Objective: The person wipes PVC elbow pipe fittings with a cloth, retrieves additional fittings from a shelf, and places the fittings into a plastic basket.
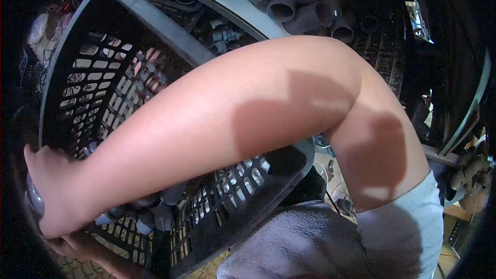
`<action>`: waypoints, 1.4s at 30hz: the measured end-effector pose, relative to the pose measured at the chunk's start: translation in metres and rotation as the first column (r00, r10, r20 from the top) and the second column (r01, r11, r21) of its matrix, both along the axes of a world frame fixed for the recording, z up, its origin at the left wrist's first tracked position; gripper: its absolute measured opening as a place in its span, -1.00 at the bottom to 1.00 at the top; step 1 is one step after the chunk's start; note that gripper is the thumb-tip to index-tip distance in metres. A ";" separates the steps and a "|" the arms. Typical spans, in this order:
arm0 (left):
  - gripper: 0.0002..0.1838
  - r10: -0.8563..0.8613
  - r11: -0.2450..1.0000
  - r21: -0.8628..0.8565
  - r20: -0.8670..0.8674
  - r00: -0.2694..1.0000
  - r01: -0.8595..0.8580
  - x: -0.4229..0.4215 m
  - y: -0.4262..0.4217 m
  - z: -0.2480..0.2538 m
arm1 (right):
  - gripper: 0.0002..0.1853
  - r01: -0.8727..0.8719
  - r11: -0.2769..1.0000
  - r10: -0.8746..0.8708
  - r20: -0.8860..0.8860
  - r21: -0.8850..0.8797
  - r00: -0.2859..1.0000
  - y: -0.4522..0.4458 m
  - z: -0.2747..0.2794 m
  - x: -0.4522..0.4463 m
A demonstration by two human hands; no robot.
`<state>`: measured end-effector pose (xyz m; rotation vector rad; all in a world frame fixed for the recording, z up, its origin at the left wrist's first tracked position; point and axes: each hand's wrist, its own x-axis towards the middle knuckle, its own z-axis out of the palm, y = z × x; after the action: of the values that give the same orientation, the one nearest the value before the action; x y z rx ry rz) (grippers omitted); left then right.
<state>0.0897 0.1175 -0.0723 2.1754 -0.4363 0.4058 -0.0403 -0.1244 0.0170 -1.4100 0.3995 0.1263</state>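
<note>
My right arm stretches across the view from the pale sleeve at lower right. At the far left, my right hand (57,191) is closed around a grey pipe fitting (35,196), of which only a curved, shiny edge shows. My left hand (64,245) lies just beneath it, near the lower left corner; its fingers are hidden. Behind the right arm stands a tilted black slotted plastic basket (289,181) with a grey rim. Several grey pipe fittings (147,222) lie in its bottom, partly covered by the forearm.
Many dark grey pipe elbows (281,10) are heaped at the top, beyond a pale curved edge (243,10). Smaller grey fittings (225,33) lie beside them. A patterned grey cloth (294,237) is at the bottom middle. Patterned floor (77,268) shows at lower left.
</note>
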 end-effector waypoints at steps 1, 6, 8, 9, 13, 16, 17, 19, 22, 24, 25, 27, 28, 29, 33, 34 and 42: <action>-0.46 0.044 0.998 -0.044 -0.076 0.996 -0.047 -0.005 -0.001 0.003 | -0.20 -0.087 0.990 0.089 0.008 -0.107 0.996 -0.003 0.006 -0.005; -0.53 -0.125 0.992 0.039 0.204 0.971 0.120 -0.014 -0.011 0.009 | 0.05 0.062 0.996 -0.059 0.042 -0.071 0.997 0.010 -0.015 0.027; -0.54 -0.071 0.997 0.009 0.188 0.980 0.071 0.010 0.004 0.003 | 0.06 0.012 0.996 -0.002 0.102 -0.090 0.995 0.017 -0.010 0.010; -0.55 -0.088 0.994 -0.047 0.164 0.983 0.097 0.018 0.008 0.000 | 0.02 -0.014 0.996 0.028 0.156 -0.092 0.987 0.017 -0.008 0.000; -0.57 -0.249 0.956 -0.136 0.080 0.965 0.258 -0.031 -0.041 0.012 | -0.03 0.119 0.992 -0.117 0.051 -0.030 0.992 0.003 -0.009 0.007; -0.61 -0.380 0.921 0.005 0.241 0.893 0.390 -0.029 -0.049 0.014 | -0.13 0.260 0.966 -0.259 -0.055 0.006 0.964 0.014 -0.014 0.013; -0.62 -0.267 0.957 -0.063 0.189 0.945 0.283 -0.030 -0.050 0.013 | -0.14 0.303 0.947 -0.306 -0.019 -0.104 0.952 0.031 -0.027 0.028; -0.62 -0.090 0.994 -0.044 0.101 0.991 0.095 -0.012 -0.035 0.008 | -0.18 0.365 0.903 -0.367 0.035 -0.227 0.930 0.055 -0.044 0.048; -0.59 -0.171 0.984 -0.034 0.088 0.981 0.175 -0.036 -0.042 0.009 | -0.37 0.397 0.909 -0.393 0.056 -0.130 0.918 0.037 -0.039 0.052; -0.60 -0.393 0.911 -0.017 0.259 0.882 0.411 -0.037 -0.045 0.005 | -0.55 0.395 0.918 -0.394 0.052 -0.019 0.918 0.020 -0.033 0.040; -0.61 -0.456 0.885 0.045 0.296 0.840 0.464 -0.043 -0.052 0.012 | -0.59 0.371 0.928 -0.372 0.034 0.033 0.928 0.016 -0.030 0.032; -0.60 -0.410 0.907 -0.023 0.184 0.893 0.421 -0.037 -0.049 0.012 | -0.66 0.361 0.933 -0.361 0.026 0.007 0.932 0.019 -0.034 0.030; -0.60 -0.371 0.926 -0.019 0.148 0.917 0.378 -0.035 -0.052 0.015 | -0.65 0.339 0.940 -0.338 0.027 -0.026 0.941 0.016 -0.031 0.030; -0.60 -0.332 0.942 -0.014 0.112 0.937 0.335 -0.033 -0.056 0.018 | -0.64 0.322 0.945 -0.321 0.026 -0.059 0.947 0.013 -0.028 0.030; -0.58 -0.555 0.826 0.097 0.318 0.769 0.556 -0.065 -0.090 0.036 | -0.65 0.307 0.951 -0.305 -0.035 0.048 0.952 -0.009 -0.024 0.038; -0.57 -0.580 0.806 0.112 0.353 0.734 0.582 -0.062 -0.082 0.027 | -0.65 0.292 0.955 -0.289 -0.050 0.059 0.956 -0.006 -0.030 0.046; -0.59 -0.577 0.816 0.088 0.181 0.796 0.571 -0.044 -0.085 0.027 | -0.52 0.157 0.988 -0.157 -0.055 -0.007 0.986 -0.026 -0.026 0.038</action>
<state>0.0452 0.0329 -0.0454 1.9068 -1.1873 0.2720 -0.0018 -0.1505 -0.0090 -1.3738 0.5553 0.0361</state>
